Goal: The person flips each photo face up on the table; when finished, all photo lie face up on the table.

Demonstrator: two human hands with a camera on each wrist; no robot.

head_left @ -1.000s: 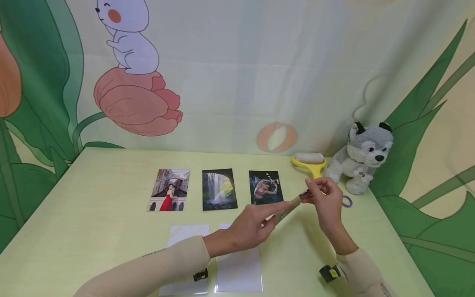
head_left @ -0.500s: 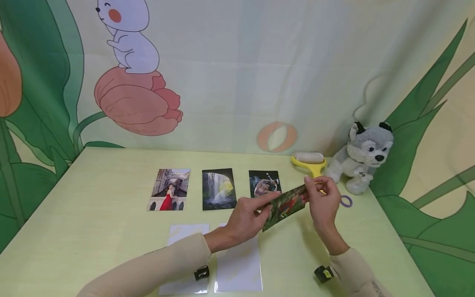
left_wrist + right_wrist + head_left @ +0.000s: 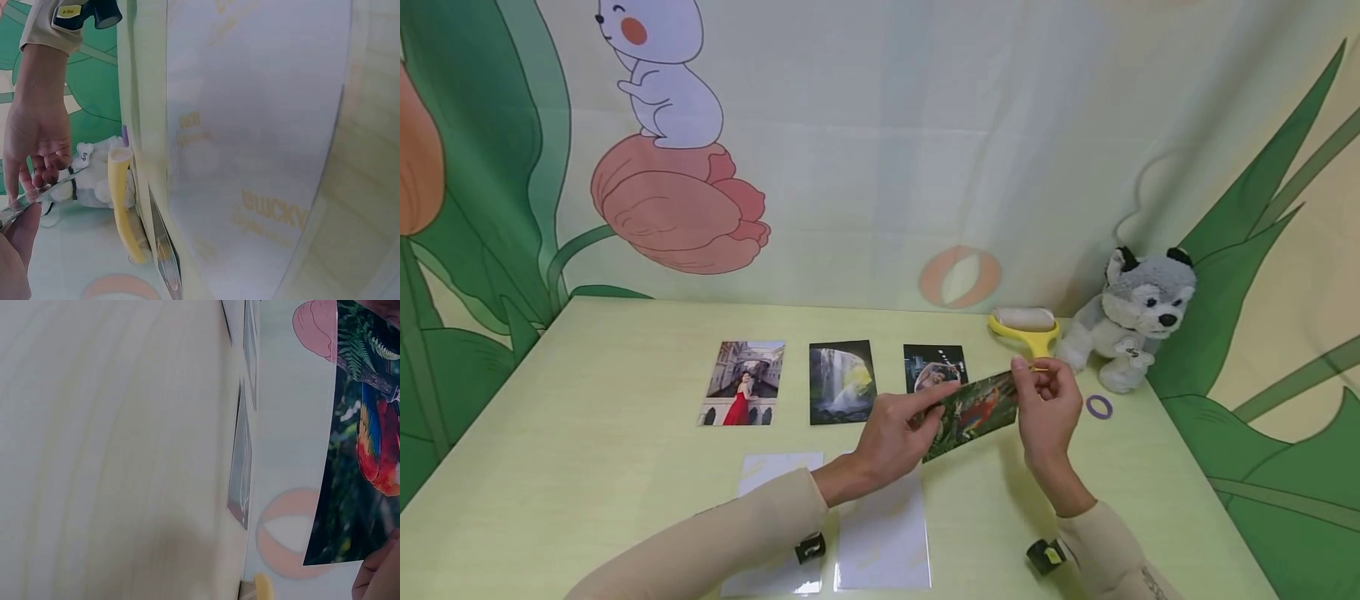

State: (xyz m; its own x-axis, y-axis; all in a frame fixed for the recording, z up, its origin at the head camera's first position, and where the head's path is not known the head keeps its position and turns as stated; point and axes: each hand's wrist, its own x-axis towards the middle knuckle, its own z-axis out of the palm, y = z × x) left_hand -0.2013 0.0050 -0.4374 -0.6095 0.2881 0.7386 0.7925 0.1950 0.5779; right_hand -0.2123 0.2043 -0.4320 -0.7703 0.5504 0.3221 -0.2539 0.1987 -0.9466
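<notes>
A parrot photo (image 3: 976, 410) is held up above the table, its picture side toward the head camera. My left hand (image 3: 895, 437) pinches its left end between thumb and fingers. At the opposite end, my right hand (image 3: 1051, 421) pinches the photo's edge. The right wrist view shows the red and blue parrot on the print (image 3: 375, 450) close up. Behind the hands lie a photo of a person in a red dress (image 3: 741, 396), a waterfall photo (image 3: 842, 383) and a photo of a person stretching (image 3: 925, 362), partly covered by the held print.
Two white sheets with faint yellow lettering lie in front, a left one (image 3: 775, 483) and a right one (image 3: 883, 533), partly under my left arm. A yellow-handled lint roller (image 3: 1026, 321), a purple ring (image 3: 1099, 407) and a plush husky (image 3: 1138, 312) are at the right.
The parrot photo was nearly edge-on and has turned its picture side to the head camera. Both hands have shifted slightly left with it, keeping their grip.
</notes>
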